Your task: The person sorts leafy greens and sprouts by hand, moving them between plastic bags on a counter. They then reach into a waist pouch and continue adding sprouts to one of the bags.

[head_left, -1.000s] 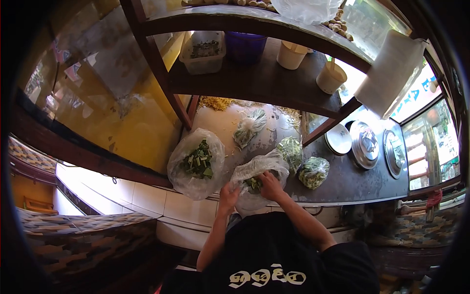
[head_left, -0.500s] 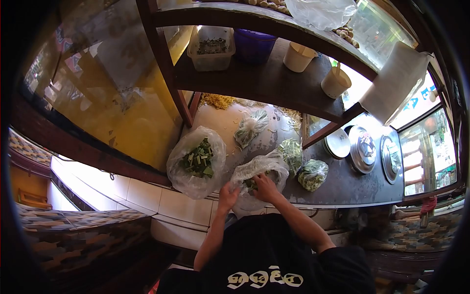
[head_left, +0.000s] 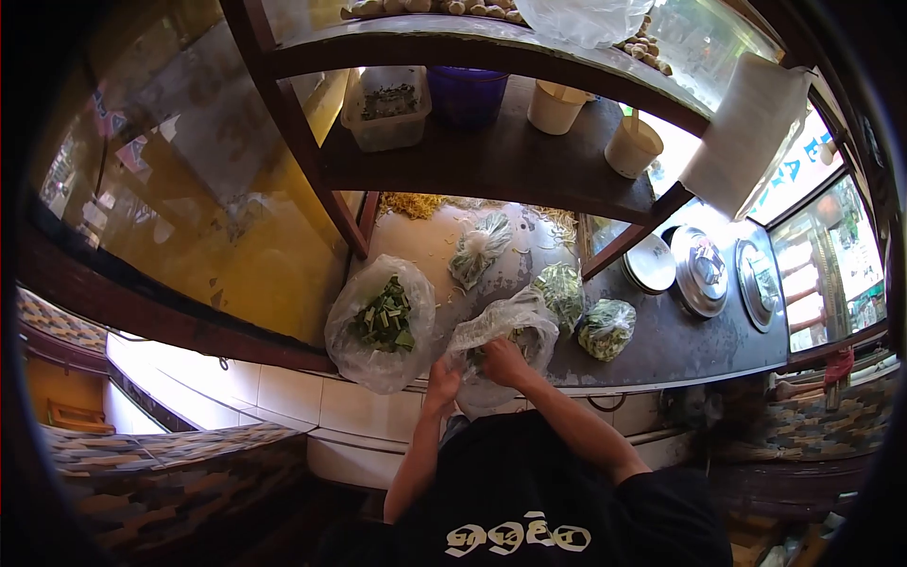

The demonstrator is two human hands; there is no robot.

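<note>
My left hand pinches the left rim of an open clear plastic bag at the counter's front edge. Inside that bag, my right hand reaches down among some greens, its fingertips hidden. Just left stands another open plastic bag, holding cut green leaves and stems. Behind and to the right lie a tied bag of greens, a second bag of greens and a third packed bag.
Yellow noodles lie at the back of the counter. Above runs a dark shelf with a clear tub, a purple bucket and cream cups. White plates and metal lids sit at right.
My right hand has curled and shifted slightly left within the bag, its fingers now less visible. My left hand stays at the rim. The whole view has tilted a little.
</note>
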